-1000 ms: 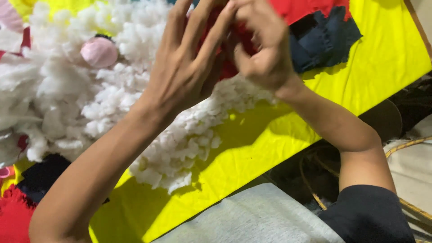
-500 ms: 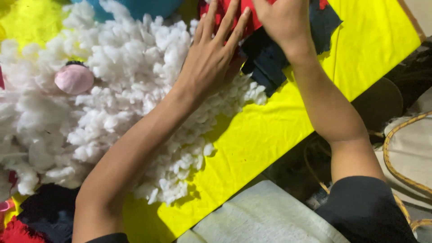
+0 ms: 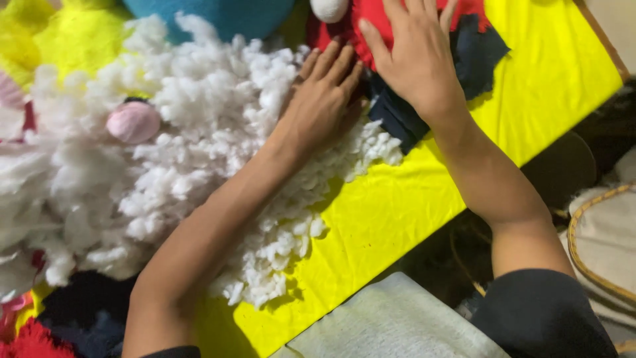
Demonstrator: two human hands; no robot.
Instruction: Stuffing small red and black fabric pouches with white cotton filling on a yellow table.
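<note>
White stuffing heap (image 3: 165, 166) under left hand (image 3: 324, 99); right hand (image 3: 414, 56) on red fabric (image 3: 361, 30).

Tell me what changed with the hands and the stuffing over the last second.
A second ago both hands were raised and pinched together on red fabric. Now the left hand lies flat at the edge of the white stuffing, and the right hand presses open on the red fabric over the dark blue cloth; neither has a grip on anything. The stuffing, pink ball and yellow cloth lie as before.

No packages, no labels, no signs, no screens anywhere in view
</note>
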